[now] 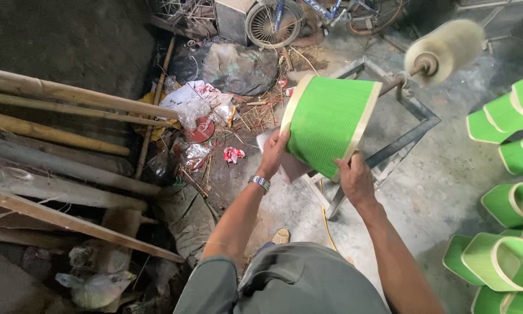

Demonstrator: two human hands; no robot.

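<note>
I hold a green woven basket (326, 122) with pale cream rims in both hands, tilted on its side in front of me. My left hand (272, 153) grips its near left rim; a metal watch sits on that wrist. My right hand (354, 179) grips the lower right rim. The basket's far rim lies close to the shaft of a fluffy cream buffing wheel (447, 47), which is blurred. The wheel is mounted on a grey metal frame stand (409, 116).
Several more green baskets (508, 192) are stacked along the right edge. Bamboo poles and planks (64, 104) lie at left. Rubbish and plastic scraps (206, 116) litter the floor ahead, with a bicycle wheel (271, 23) at the back.
</note>
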